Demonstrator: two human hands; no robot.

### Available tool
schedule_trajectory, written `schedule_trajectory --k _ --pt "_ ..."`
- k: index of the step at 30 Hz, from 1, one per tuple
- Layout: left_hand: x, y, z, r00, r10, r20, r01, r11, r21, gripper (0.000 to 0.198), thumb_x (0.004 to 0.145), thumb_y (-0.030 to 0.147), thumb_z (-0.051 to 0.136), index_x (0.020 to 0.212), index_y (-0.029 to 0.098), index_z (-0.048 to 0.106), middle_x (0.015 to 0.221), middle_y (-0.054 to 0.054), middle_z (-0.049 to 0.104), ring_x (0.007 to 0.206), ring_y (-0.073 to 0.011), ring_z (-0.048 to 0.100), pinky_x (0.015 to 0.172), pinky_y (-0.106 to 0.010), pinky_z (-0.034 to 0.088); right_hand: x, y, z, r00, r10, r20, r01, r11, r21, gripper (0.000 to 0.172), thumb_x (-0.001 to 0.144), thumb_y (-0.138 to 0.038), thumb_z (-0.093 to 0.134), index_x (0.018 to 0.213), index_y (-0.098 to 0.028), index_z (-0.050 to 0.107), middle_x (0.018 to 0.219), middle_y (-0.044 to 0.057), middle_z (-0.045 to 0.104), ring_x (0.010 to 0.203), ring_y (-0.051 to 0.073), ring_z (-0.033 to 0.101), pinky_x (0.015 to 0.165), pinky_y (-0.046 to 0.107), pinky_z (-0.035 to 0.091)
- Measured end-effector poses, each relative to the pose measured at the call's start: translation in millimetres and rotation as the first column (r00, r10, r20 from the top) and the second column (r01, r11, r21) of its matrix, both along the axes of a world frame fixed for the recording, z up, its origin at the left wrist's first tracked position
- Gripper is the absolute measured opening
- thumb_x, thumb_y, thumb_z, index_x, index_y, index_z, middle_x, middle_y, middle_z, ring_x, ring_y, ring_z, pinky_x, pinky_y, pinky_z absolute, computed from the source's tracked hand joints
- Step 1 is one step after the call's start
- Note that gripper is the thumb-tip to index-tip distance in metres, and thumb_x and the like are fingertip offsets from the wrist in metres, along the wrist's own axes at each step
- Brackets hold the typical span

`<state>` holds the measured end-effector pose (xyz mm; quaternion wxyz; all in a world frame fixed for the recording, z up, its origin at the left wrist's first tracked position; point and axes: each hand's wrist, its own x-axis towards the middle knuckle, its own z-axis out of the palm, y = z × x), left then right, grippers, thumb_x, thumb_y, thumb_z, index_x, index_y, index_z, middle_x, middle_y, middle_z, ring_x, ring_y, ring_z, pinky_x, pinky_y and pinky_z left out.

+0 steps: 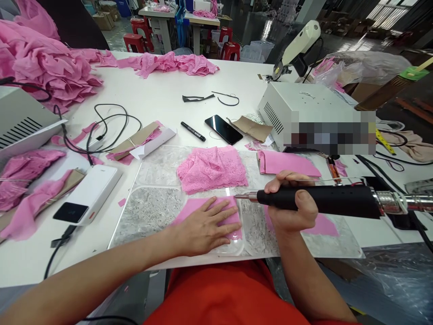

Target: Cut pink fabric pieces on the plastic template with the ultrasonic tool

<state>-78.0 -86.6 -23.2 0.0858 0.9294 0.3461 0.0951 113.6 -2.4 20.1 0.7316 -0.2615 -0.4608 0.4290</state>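
Right now, in the lower centre, the left hand [208,225] lies flat, gripping nothing, over a smooth pink fabric piece [192,207]; the right hand [292,205] is wrapped round a black-handled, metal-tipped tool [338,201], tip at its upper-right corner. Work here seems underway; a rumpled pink lace piece [216,169] lies above; what is finished, I cannot tell.

A white table [158,92] carries a marbled board [152,207], a black phone [223,129], a pen [192,131] and pink cloth [199,64].
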Motion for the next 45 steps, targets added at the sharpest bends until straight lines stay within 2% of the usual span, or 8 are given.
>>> schedule_trajectory --k 14,27,36,45 --pt "0.6 0.0 2.3 1.000 -0.004 -0.007 0.004 1.000 0.009 0.045 0.101 0.044 0.038 0.142 0.029 0.044 0.154 -0.010 0.035 0.142 -0.0332 0.032 0.115 -0.056 0.021 -0.1 -1.6 1.0 0.999 -0.032 0.008 0.032 0.998 0.054 0.022 0.066 -0.027 0.052 0.081 -0.017 0.065 0.078 0.002 0.062 0.050 0.012 0.054 0.046 0.028 0.043" --pt "0.4 1.2 1.6 0.999 -0.036 0.002 0.036 0.999 -0.027 0.045 0.101 0.044 0.037 0.143 0.028 0.044 0.155 -0.011 0.033 0.144 -0.0300 0.029 0.117 -0.055 0.015 0.3 -1.3 1.2 0.999 -0.043 0.023 0.042 0.998 0.038 0.021 0.065 -0.028 0.052 0.079 -0.018 0.065 0.076 0.002 0.062 0.049 0.012 0.054 0.046 0.029 0.043" --pt "-0.1 1.9 2.4 0.999 -0.047 0.012 0.048 0.998 -0.043 0.045 0.101 0.045 0.035 0.142 0.028 0.044 0.155 -0.012 0.032 0.144 -0.0313 0.029 0.117 -0.058 0.014 0.6 -1.2 -1.8 1.000 -0.015 0.022 0.015 0.999 0.030 0.021 0.065 -0.028 0.053 0.080 -0.017 0.065 0.077 0.002 0.061 0.050 0.012 0.055 0.045 0.028 0.044" --pt "2.1 -0.4 1.6 0.999 -0.037 0.032 0.038 0.999 -0.030 0.043 0.100 0.044 0.041 0.140 0.029 0.048 0.153 -0.010 0.036 0.142 -0.0305 0.033 0.116 -0.059 0.018 -0.5 -4.8 0.9 0.996 -0.046 0.082 0.044 0.999 0.026 0.011 0.063 -0.026 0.055 0.069 -0.018 0.060 0.069 0.000 0.060 0.048 0.013 0.053 0.046 0.030 0.044"
